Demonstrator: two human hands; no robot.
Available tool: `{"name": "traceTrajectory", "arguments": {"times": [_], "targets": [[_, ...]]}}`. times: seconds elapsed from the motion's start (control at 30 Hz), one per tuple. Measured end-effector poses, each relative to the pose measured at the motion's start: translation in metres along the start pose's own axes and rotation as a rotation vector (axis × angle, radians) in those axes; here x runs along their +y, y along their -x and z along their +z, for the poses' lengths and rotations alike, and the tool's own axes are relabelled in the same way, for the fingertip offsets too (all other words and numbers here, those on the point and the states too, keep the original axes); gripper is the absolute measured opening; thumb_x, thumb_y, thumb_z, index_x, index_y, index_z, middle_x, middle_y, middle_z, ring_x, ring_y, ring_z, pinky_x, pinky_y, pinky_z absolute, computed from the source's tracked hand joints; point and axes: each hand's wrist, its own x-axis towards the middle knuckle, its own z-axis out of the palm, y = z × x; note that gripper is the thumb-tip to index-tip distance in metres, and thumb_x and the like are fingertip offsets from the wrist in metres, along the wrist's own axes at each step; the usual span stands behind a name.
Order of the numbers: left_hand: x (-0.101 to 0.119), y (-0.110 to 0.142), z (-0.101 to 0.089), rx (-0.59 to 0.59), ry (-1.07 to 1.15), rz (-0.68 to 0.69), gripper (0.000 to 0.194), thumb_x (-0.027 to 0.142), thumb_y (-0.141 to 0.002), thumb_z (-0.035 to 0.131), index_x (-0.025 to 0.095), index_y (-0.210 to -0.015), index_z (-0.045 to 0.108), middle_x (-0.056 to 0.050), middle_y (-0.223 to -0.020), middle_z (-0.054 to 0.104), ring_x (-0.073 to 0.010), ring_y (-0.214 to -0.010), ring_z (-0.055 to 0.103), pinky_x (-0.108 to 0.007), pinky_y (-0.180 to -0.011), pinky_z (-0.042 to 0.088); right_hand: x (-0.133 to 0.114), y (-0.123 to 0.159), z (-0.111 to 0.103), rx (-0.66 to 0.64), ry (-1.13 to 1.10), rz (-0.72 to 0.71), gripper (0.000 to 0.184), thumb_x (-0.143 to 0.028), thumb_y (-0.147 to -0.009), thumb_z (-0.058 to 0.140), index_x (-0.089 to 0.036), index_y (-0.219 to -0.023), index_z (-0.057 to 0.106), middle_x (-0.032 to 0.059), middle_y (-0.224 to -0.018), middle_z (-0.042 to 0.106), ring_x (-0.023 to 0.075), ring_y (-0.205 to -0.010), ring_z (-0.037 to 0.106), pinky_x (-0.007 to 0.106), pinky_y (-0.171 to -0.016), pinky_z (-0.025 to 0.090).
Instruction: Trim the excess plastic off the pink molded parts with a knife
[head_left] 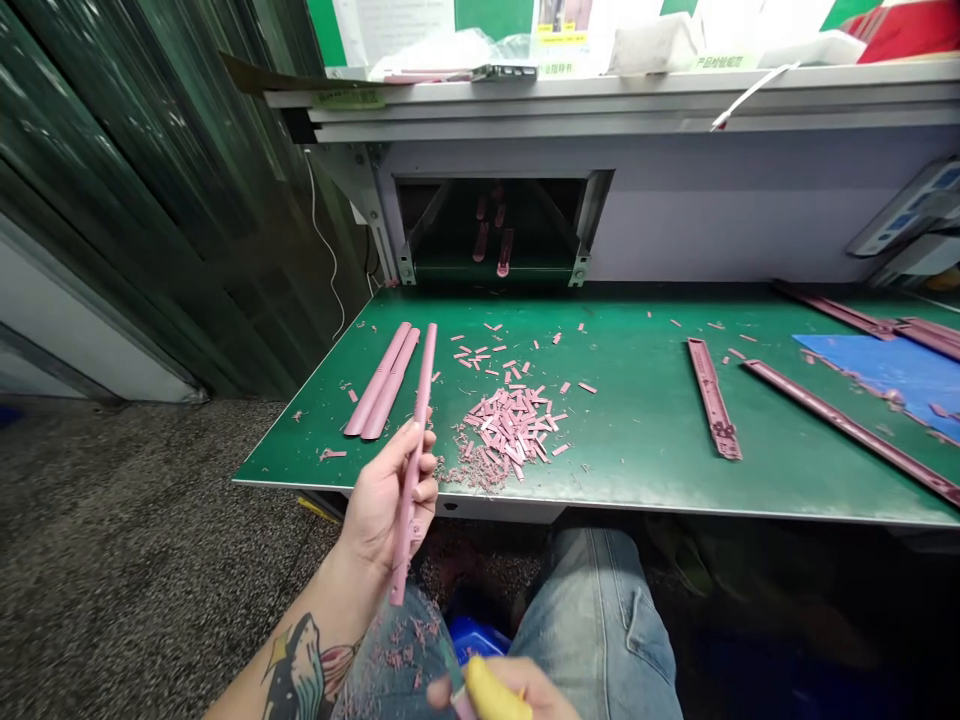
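My left hand is closed around a long, narrow pink plastic part, which stands tilted over the table's front edge. At the bottom of the view my right hand grips a knife, its thin blade pointing up toward the part's lower end. Something yellow covers or lies along a finger of that hand; motion blur hides the detail. Two similar pink parts lie side by side left of the held one. A heap of small pink plastic pieces and shavings lies to its right.
The green tabletop carries more pink strips on the right, near a blue sheet. Behind, a conveyor opening holds several pink parts. A shelf runs above. Pink shavings lie on my jeans.
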Motion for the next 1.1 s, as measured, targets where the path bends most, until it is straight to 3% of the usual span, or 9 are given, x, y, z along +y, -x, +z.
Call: {"name": "traceTrajectory", "arguments": {"times": [0.13, 0.2, 0.3, 0.6, 0.7, 0.77, 0.93, 1.03, 1.1], "targets": [[-0.003, 0.000, 0.005, 0.031, -0.237, 0.003, 0.032, 0.013, -0.079, 0.068, 0.016, -0.111, 0.064, -0.001, -0.094, 0.060, -0.0052, -0.056, 0.059, -0.012, -0.032, 0.045, -0.066, 0.001, -0.018, 0.150, 0.577, -0.620, 0.030, -0.034, -0.085, 0.065, -0.018, -0.109, 0.072, 0.0068, -0.079, 0.068, 0.0141, -0.068, 0.058, 0.025, -0.063, 0.044], [-0.004, 0.001, 0.010, 0.019, -0.326, -0.003, 0.034, 0.013, -0.078, 0.070, 0.017, -0.112, 0.066, -0.003, -0.095, 0.061, -0.0062, -0.056, 0.059, -0.013, -0.032, 0.046, -0.092, -0.002, -0.023, 0.177, 0.786, -0.808, 0.030, -0.024, -0.083, 0.067, -0.018, -0.112, 0.070, 0.0071, -0.085, 0.070, 0.0152, -0.074, 0.061, 0.026, -0.068, 0.046], [-0.005, 0.003, 0.017, 0.002, -0.408, -0.012, 0.036, 0.015, -0.078, 0.070, 0.021, -0.114, 0.067, -0.003, -0.096, 0.061, -0.0057, -0.055, 0.057, -0.013, -0.033, 0.044, -0.103, -0.005, -0.025, 0.199, 0.954, -0.851, 0.030, -0.023, -0.083, 0.068, -0.019, -0.112, 0.069, 0.0068, -0.087, 0.071, 0.0155, -0.075, 0.063, 0.027, -0.068, 0.048], [-0.011, 0.005, 0.015, -0.012, -0.500, -0.040, 0.043, 0.021, -0.075, 0.074, 0.022, -0.118, 0.066, 0.000, -0.086, 0.057, -0.0052, -0.055, 0.054, -0.013, -0.036, 0.044, -0.088, -0.007, -0.030, 0.368, 1.097, -0.923, 0.029, -0.022, -0.083, 0.069, -0.023, -0.111, 0.068, 0.0053, -0.087, 0.069, 0.0161, -0.073, 0.060, 0.029, -0.066, 0.047], [-0.013, 0.007, 0.017, -0.005, -0.512, 0.011, 0.052, 0.021, -0.076, 0.073, 0.025, -0.126, 0.061, 0.001, -0.082, 0.057, -0.0076, -0.058, 0.056, -0.016, -0.039, 0.046, -0.082, -0.014, -0.026, 0.578, 0.852, -0.990, 0.035, -0.019, -0.083, 0.067, -0.024, -0.118, 0.064, 0.0052, -0.090, 0.066, 0.0165, -0.078, 0.059, 0.029, -0.071, 0.047], [-0.017, 0.007, 0.020, 0.003, -0.518, 0.064, 0.058, 0.020, -0.075, 0.074, 0.026, -0.131, 0.056, 0.002, -0.079, 0.058, -0.0078, -0.059, 0.056, -0.016, -0.043, 0.047, -0.080, -0.023, -0.019, 0.582, 0.520, -0.826, 0.026, -0.025, -0.086, 0.065, -0.023, -0.112, 0.065, 0.0033, -0.084, 0.063, 0.0140, -0.073, 0.057, 0.026, -0.067, 0.047], [-0.027, 0.008, 0.025, 0.000, -0.544, 0.201, 0.060, 0.027, -0.080, 0.071, 0.031, -0.136, 0.050, 0.002, -0.093, 0.068, -0.0072, -0.075, 0.060, -0.015, -0.067, 0.050, -0.088, -0.045, -0.005, 0.152, -0.173, -0.316, 0.030, -0.043, -0.077, 0.074, -0.017, -0.087, 0.064, -0.0055, -0.062, 0.046, 0.0033, -0.045, 0.029, 0.014, -0.038, 0.023], [-0.027, 0.019, 0.018, -0.079, -0.597, 0.220, 0.046, 0.034, -0.083, 0.067, 0.027, -0.128, 0.060, -0.002, -0.118, 0.067, -0.0149, -0.107, 0.058, -0.022, -0.091, 0.046, -0.094, -0.045, -0.010, 0.035, -0.381, -0.247, 0.030, -0.043, -0.079, 0.074, -0.017, -0.087, 0.061, -0.0089, -0.057, 0.037, 0.0015, -0.043, 0.016, 0.012, -0.035, 0.011], [-0.027, 0.031, 0.008, -0.179, -0.660, 0.185, 0.047, 0.031, -0.080, 0.071, 0.025, -0.126, 0.062, -0.005, -0.124, 0.065, -0.0195, -0.112, 0.058, -0.027, -0.096, 0.046, -0.096, -0.041, -0.014, 0.003, -0.436, -0.271, 0.028, -0.043, -0.084, 0.068, -0.016, -0.086, 0.059, -0.0090, -0.057, 0.036, 0.0014, -0.042, 0.015, 0.012, -0.034, 0.010]]}}
